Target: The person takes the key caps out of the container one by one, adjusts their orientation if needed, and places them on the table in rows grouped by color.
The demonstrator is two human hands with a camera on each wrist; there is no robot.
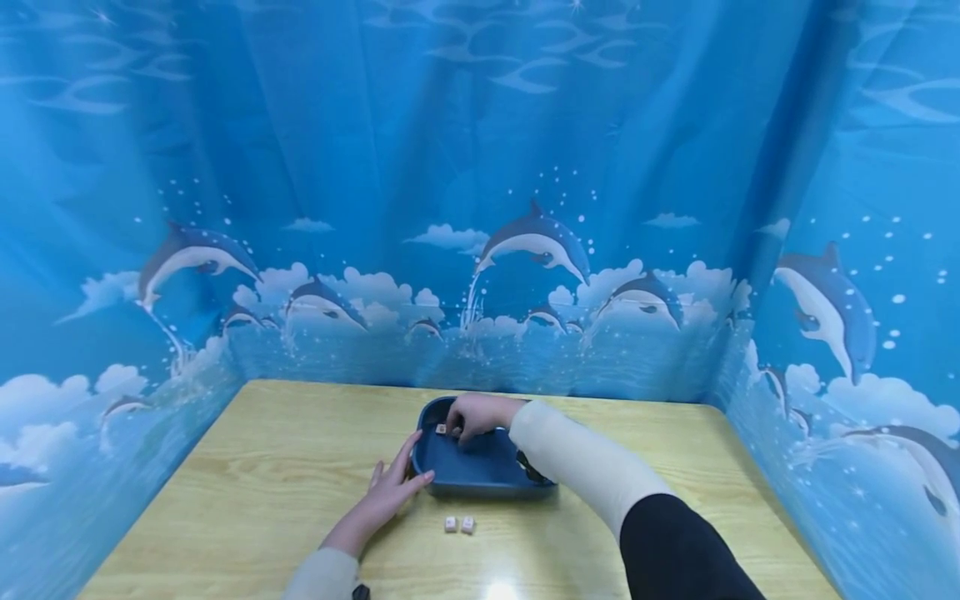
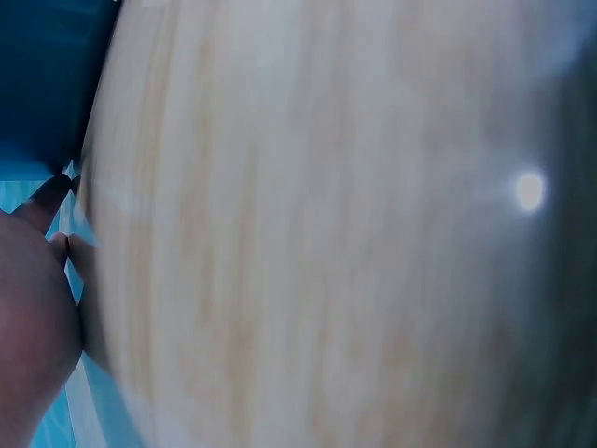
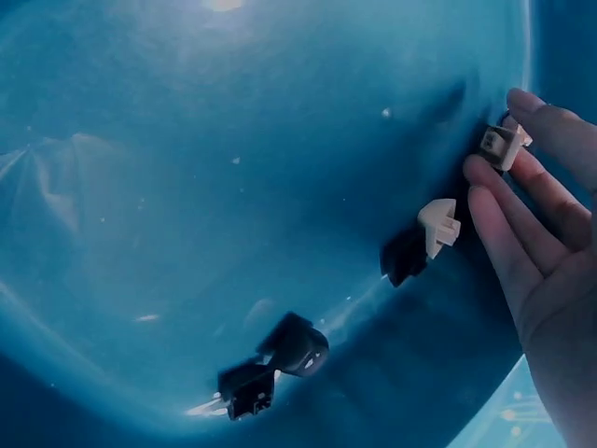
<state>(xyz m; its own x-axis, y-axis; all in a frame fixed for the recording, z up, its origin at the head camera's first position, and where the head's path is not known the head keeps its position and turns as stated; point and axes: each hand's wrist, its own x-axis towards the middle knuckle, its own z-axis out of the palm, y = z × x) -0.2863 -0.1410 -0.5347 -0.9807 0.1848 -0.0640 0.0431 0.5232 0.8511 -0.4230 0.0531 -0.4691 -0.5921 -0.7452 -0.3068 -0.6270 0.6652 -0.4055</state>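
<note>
A dark blue plastic tray (image 1: 480,479) sits on the wooden table. My right hand (image 1: 476,417) reaches down into it, and in the right wrist view its fingers pinch a pale keycap (image 3: 501,147) near the tray wall. Another pale keycap (image 3: 438,226) lies tipped on its side beside a black keycap (image 3: 404,257). Two more black keycaps (image 3: 297,347) rest along the edge of the tray floor. My left hand (image 1: 390,496) touches the tray's front left corner, fingers spread and mostly straight, thumb at the front rim. Only part of that hand shows in the left wrist view.
Two pale keycaps (image 1: 459,525) stand side by side on the table (image 1: 300,450) in front of the tray. A blue curtain (image 1: 420,208) printed with dolphins and clouds surrounds the table at the back and sides.
</note>
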